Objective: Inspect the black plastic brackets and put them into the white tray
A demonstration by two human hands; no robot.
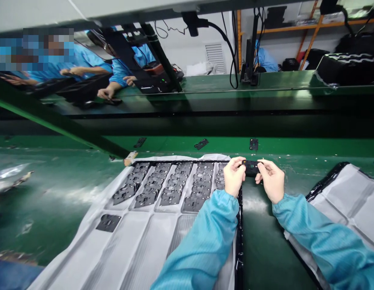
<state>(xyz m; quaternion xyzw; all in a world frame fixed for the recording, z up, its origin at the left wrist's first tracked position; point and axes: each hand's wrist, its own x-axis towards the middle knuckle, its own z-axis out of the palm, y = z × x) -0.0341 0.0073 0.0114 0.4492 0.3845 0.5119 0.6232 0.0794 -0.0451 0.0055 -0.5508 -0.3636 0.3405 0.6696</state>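
My left hand (234,176) and my right hand (271,179) are both closed on one small black part (251,166), each pinching an end, held just above the green bench. Both arms wear light blue sleeves. Directly left of my hands lies a white tray (126,237) with several rows of the same black parts (171,187) stacked along its far half. One single black part (108,222) lies alone in a nearer slot of that tray.
A second white tray (352,201) with a black rim sits at the right. Three loose black parts (201,143) lie on the green conveyor strip beyond my hands. Across the belt, co-workers in blue sleeves (114,82) handle black trays. A black cable (229,48) hangs overhead.
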